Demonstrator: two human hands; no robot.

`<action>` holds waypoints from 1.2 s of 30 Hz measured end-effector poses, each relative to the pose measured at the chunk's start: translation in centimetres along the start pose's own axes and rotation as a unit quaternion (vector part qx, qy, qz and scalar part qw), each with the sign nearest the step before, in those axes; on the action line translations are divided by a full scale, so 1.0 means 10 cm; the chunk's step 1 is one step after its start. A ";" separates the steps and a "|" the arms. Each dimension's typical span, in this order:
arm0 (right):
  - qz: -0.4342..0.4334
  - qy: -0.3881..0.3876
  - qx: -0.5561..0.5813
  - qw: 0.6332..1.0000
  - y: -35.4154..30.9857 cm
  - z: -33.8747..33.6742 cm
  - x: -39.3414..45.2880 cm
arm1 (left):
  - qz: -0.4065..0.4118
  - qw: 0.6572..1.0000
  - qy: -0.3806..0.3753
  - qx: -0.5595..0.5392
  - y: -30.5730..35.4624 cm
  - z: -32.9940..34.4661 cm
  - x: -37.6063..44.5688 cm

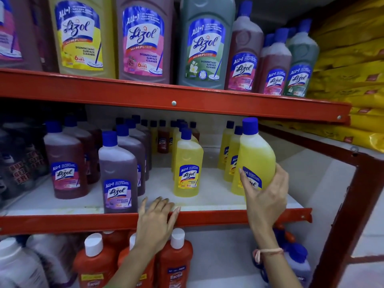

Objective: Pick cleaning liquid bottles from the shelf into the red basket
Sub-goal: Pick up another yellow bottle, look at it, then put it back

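Note:
My right hand (265,201) grips a yellow Lizol bottle (256,154) with a blue cap, tilted left at the right end of the middle shelf (207,218). My left hand (154,220) lies flat with fingers spread on that shelf's red front edge, holding nothing. More yellow bottles stand close by: one (188,163) in the middle and two (229,150) just behind the held one. A purple bottle (118,173) and a maroon bottle (66,161) stand to the left. The red basket is not in view.
Large Lizol bottles (143,38) fill the upper shelf, under its red rail (174,96). Orange Bactin bottles (174,265) with white caps stand on the lower shelf below my left hand. Yellow packs (353,69) are stacked at the right. A red upright post (340,225) borders the shelf's right side.

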State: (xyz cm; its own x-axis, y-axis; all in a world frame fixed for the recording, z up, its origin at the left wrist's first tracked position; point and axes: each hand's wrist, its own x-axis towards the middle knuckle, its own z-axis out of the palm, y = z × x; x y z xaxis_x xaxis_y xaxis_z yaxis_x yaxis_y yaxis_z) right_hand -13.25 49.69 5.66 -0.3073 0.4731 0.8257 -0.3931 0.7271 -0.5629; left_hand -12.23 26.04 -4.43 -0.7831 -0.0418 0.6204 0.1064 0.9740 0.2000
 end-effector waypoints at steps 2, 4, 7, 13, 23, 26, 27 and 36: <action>-0.010 0.013 -0.001 1.000 -0.10 -0.08 -0.05 | -0.002 1.000 -0.001 -0.001 -0.01 0.01 0.00; -0.001 -0.004 0.029 1.000 -0.13 -0.13 -0.07 | -0.002 1.000 0.001 -0.003 0.00 0.00 0.00; 0.055 -0.079 0.171 0.981 -0.12 -0.20 -0.04 | -0.005 1.000 -0.002 -0.003 0.01 0.00 0.00; 0.185 -0.307 0.474 0.804 -0.13 -0.29 0.10 | 0.006 1.000 -0.001 -0.008 0.00 -0.03 -0.01; 0.206 -0.485 0.684 0.505 -0.10 -0.17 0.09 | 0.018 1.000 -0.003 -0.008 -0.03 -0.01 0.00; 0.220 -0.508 0.711 0.434 -0.15 -0.17 0.14 | 0.019 1.000 -0.002 -0.006 -0.03 -0.01 0.01; 0.219 -0.513 0.712 0.426 -0.14 -0.16 0.15 | 0.019 1.000 -0.003 -0.005 -0.03 -0.01 0.01; 0.222 -0.519 0.647 0.512 0.04 -0.15 0.25 | 0.020 1.000 -0.004 -0.009 -0.03 0.01 0.01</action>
State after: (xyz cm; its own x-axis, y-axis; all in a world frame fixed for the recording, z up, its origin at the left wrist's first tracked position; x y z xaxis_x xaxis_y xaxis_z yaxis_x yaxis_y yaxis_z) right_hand -12.90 51.92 7.56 -0.6470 -0.5596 0.5180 -0.1226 -0.5941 -0.7950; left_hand -12.42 25.73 -4.53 -0.7832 -0.0008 0.6218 0.1485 0.9708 0.1883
